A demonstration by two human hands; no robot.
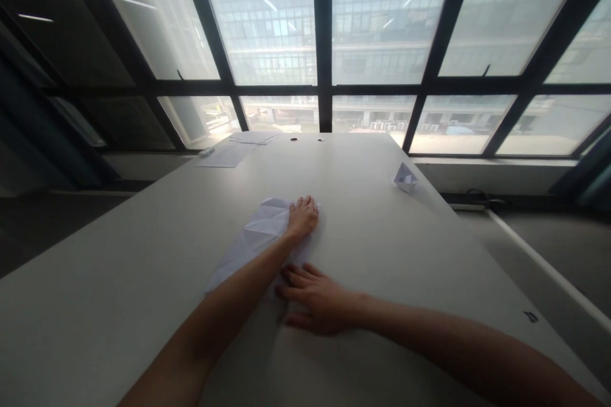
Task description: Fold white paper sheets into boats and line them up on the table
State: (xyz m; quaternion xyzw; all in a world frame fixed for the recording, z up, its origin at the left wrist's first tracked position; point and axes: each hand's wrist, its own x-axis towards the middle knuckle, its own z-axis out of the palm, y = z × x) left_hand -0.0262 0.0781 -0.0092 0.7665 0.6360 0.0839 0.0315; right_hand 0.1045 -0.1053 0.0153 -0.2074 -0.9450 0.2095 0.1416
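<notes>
Nearest, I see right hand (322, 302), fingers spread, fingertips at right side of creased paper (245, 245). Paper lies on white table (405, 254). Just beyond, my left hand (304, 217) rests flat, unclenched, on paper's far right part. Farther, folded paper shape (405, 179) near right table edge; loose sheets (229, 155) far left; windows (372, 25) behind.

A long white bench (396, 248) reaches toward a wall of windows (487, 25) in dark frames (323, 44). Through them comes the daylight — outside stands a large building (272, 32), its details hazy. Blue curtains (33, 114) hang at both sides — the floor (563, 241) seems grey, though it lies in shadow.
</notes>
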